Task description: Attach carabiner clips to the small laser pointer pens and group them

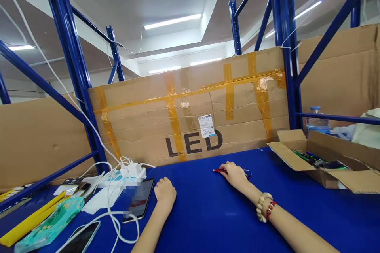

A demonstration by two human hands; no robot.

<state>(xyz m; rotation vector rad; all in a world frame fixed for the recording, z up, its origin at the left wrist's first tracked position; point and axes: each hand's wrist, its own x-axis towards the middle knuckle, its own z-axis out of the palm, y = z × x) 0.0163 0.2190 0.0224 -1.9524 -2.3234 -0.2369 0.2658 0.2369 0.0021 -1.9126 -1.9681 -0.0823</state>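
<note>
My left hand (164,192) rests on the blue table (208,213) as a loose fist, holding nothing, right beside a black phone (139,199). Farther forward, my right hand (236,174) lies over a thin red pen (219,170) whose tip sticks out to the left; the fingers cover its other end. A bead bracelet (264,206) circles the right wrist.
A taped cardboard wall marked LED (192,118) closes the table's back, between blue rack posts (74,67). An open carton (326,162) with small parts sits right, a water bottle (317,122) behind it. Left: power strip (118,176), white cables, tissue pack (52,223), second phone (81,237).
</note>
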